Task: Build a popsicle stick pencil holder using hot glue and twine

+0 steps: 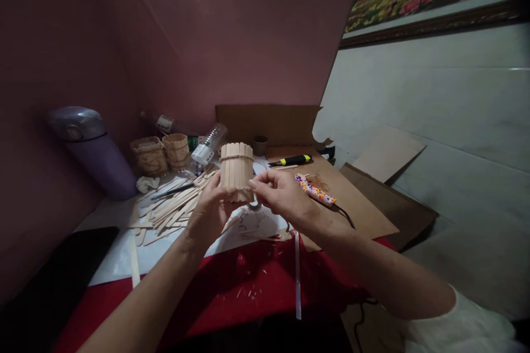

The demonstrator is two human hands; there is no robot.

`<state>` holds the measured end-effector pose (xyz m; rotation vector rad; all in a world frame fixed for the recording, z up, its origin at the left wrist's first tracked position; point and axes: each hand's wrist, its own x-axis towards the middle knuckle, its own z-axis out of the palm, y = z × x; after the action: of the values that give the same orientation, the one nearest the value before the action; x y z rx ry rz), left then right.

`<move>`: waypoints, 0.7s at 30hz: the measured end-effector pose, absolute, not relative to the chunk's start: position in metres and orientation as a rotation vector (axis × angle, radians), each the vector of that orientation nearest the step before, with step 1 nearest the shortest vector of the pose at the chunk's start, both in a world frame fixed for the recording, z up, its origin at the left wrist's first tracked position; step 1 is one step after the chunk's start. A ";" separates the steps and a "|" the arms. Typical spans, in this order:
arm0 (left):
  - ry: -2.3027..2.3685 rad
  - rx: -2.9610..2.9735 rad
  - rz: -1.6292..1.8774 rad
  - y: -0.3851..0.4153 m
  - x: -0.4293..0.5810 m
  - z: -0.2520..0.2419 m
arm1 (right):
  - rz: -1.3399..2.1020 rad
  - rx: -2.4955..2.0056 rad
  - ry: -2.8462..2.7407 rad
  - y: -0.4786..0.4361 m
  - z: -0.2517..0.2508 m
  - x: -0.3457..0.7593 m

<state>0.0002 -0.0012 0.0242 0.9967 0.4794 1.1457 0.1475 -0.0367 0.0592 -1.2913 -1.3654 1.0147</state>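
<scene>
1. The left hand (pixel 213 198) is grasping the craft-stick cup (pixel 236 172) around its left side and underside.
2. The right hand (pixel 275 186) is pinching the lower twine band (pixel 244 190) with thumb and forefinger at the cup's right side.
3. The cup is standing nearly upright in the hands, above the middle of the red-covered worktop (pixel 215 287); an upper twine band (pixel 237 156) is circling it below the rim.
4. Loose craft sticks (pixel 176 212) are lying piled on white paper (pixel 114 256), toward the worktop's left edge.
5. Two more craft-stick cups (pixel 176 153) are standing near the far left corner, with a purple flask (pixel 99 157) leaning beside them.
6. A yellow-and-black utility knife (pixel 295 160) and a flower-patterned glue gun (pixel 317 191) are resting on cardboard (pixel 364 212) along the worktop's right side.
7. A translucent glue stick (pixel 297 278) is pointing toward the near edge.
</scene>
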 end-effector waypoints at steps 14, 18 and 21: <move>0.421 0.979 1.120 -0.002 -0.001 0.026 | 0.953 -1.287 -1.418 -0.042 0.056 0.152; 0.422 0.951 1.113 -0.002 -0.002 0.026 | 0.975 -1.300 -1.407 -0.043 0.057 0.152; 0.406 0.927 1.109 -0.002 -0.002 0.026 | 0.991 -1.291 -1.391 -0.043 0.057 0.153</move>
<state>-0.0017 -0.0022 0.0259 0.9269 0.4064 1.1094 0.1528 -0.0430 0.0566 -1.2914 -1.3909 0.9907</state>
